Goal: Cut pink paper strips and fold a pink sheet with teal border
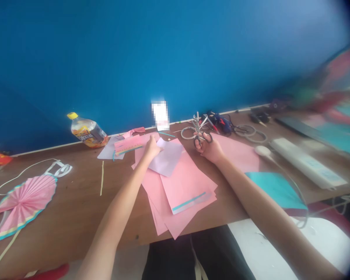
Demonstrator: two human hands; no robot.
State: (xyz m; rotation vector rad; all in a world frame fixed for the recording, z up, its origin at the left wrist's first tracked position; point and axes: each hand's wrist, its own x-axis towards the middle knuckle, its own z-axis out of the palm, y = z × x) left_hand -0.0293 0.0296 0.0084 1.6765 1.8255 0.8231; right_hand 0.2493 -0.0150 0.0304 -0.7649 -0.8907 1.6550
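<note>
Lilac paper (169,157), pinched by the left hand (153,148) over pink sheets (186,186), is judged light, easily creased, best gripped near an edge; scissors (197,126) are held by the right hand (212,151).

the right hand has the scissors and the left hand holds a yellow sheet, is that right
Not quite: the sheet in the left hand is pale purple, not yellow, as the head view shows. The right hand has the scissors.

We see a bright blue wall (122,58), pink paper (186,179), a light purple sheet (169,155), a brown table (76,210), and a pink fan (32,198) with yellow and blue stripes.
</note>
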